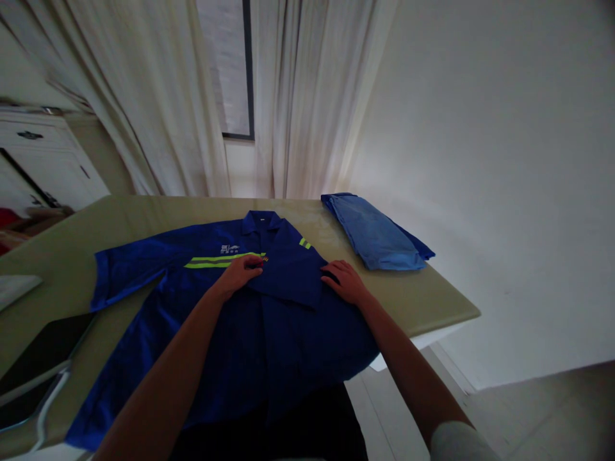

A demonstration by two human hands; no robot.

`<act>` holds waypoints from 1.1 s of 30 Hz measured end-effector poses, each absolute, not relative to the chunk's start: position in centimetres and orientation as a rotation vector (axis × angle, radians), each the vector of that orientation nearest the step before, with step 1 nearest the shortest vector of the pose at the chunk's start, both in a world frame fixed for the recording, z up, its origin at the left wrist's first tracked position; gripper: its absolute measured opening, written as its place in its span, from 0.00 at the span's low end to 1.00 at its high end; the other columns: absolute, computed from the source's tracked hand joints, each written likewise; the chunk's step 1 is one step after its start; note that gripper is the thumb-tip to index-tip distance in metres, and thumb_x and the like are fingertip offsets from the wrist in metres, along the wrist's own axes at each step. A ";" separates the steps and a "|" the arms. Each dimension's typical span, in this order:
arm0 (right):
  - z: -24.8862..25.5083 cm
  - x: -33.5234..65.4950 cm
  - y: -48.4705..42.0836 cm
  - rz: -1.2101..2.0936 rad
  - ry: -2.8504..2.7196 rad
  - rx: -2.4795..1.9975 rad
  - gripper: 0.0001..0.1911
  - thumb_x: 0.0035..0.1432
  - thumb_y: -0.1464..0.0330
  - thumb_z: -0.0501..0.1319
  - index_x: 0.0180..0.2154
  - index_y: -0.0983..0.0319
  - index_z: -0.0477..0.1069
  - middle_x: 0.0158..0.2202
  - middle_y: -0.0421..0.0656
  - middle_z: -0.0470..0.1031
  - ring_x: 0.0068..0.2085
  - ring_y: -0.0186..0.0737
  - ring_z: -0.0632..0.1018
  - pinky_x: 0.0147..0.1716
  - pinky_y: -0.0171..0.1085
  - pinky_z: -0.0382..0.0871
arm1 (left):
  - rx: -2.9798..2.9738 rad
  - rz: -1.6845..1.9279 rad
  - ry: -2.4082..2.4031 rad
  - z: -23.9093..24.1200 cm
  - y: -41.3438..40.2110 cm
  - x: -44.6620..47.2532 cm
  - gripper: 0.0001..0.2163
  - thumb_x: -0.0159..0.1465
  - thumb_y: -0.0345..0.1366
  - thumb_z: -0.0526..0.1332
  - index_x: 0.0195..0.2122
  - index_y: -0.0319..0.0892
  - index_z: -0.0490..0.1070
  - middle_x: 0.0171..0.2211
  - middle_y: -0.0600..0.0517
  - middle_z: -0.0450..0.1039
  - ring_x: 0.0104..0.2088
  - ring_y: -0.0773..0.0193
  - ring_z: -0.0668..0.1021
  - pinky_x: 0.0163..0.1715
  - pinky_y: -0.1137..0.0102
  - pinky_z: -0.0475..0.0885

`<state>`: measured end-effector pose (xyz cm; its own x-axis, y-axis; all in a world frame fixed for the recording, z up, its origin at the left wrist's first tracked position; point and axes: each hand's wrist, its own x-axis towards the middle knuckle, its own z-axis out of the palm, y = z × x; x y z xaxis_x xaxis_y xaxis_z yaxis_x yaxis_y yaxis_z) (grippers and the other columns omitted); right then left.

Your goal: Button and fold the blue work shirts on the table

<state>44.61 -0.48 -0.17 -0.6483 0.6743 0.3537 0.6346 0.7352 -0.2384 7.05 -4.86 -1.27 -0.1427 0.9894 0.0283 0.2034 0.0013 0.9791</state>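
A blue work jacket (283, 333) with yellow-green and grey reflective stripes lies front up, collar away from me. Its sleeve on my right is folded inward over the chest; the other sleeve (139, 256) is spread out to the left. At the chest stripe, my left hand (241, 274) is closed in a pinch by the folded sleeve's end. A small dark and red bit shows at its fingertips, too small to name. My right hand (344, 282) rests on the jacket's right side, fingers stretched out and thumb apart.
Folded blue garments (375, 234), light over dark, lie at the table's right side. A dark flat device (48, 349) and a white cable (48, 403) are at the left. The table's right edge (446, 320) is near my right arm. Curtains (307, 96) hang behind.
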 end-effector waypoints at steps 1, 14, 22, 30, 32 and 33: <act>-0.2 44.6 -0.4 0.127 -2.516 -1.004 0.22 0.76 0.52 0.52 0.54 0.57 0.77 0.53 0.49 0.79 0.54 0.49 0.76 0.60 0.50 0.68 | 1.329 1.228 1.492 -1.2 -4.9 7.2 0.19 0.45 0.44 0.76 0.37 0.43 0.82 0.40 0.45 0.85 0.42 0.50 0.84 0.48 0.57 0.78; -0.8 44.8 0.2 0.133 -2.444 -1.066 0.20 0.77 0.55 0.52 0.50 0.58 0.79 0.48 0.48 0.80 0.51 0.48 0.76 0.58 0.50 0.68 | 1.437 1.282 1.539 -1.8 -4.4 8.1 0.19 0.51 0.49 0.73 0.41 0.44 0.82 0.43 0.45 0.85 0.41 0.50 0.84 0.46 0.58 0.78; -0.8 44.6 0.3 0.205 -2.414 -1.079 0.19 0.76 0.55 0.54 0.49 0.58 0.79 0.46 0.49 0.78 0.50 0.48 0.76 0.56 0.48 0.70 | 1.243 1.045 1.596 0.5 2.4 7.9 0.24 0.46 0.42 0.77 0.44 0.41 0.77 0.33 0.46 0.82 0.35 0.52 0.84 0.36 0.64 0.77; -0.6 44.7 0.2 0.316 -2.374 -1.094 0.16 0.75 0.58 0.56 0.49 0.58 0.78 0.46 0.48 0.77 0.50 0.47 0.76 0.54 0.46 0.70 | 1.126 1.144 1.664 0.1 11.5 11.8 0.23 0.50 0.37 0.76 0.47 0.40 0.76 0.36 0.44 0.81 0.36 0.55 0.83 0.38 0.63 0.78; -0.7 44.8 0.1 0.346 -2.346 -1.093 0.15 0.75 0.58 0.56 0.50 0.58 0.78 0.46 0.47 0.77 0.50 0.46 0.76 0.54 0.46 0.70 | 1.136 1.166 1.662 -0.2 13.0 12.8 0.22 0.50 0.35 0.75 0.47 0.41 0.77 0.38 0.43 0.81 0.37 0.54 0.83 0.38 0.62 0.79; -0.7 44.8 0.1 0.358 -2.331 -1.094 0.14 0.75 0.59 0.57 0.50 0.58 0.78 0.46 0.47 0.77 0.51 0.46 0.76 0.55 0.46 0.70 | 1.143 1.177 1.661 -0.2 13.7 13.2 0.21 0.49 0.34 0.75 0.46 0.42 0.78 0.39 0.43 0.82 0.38 0.54 0.84 0.38 0.62 0.79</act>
<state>44.80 0.13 -0.69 -0.5278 0.7718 0.3546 0.6298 0.6358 -0.4463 13.22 13.70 -0.23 -0.2864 0.9533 -0.0962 0.2255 0.1646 0.9602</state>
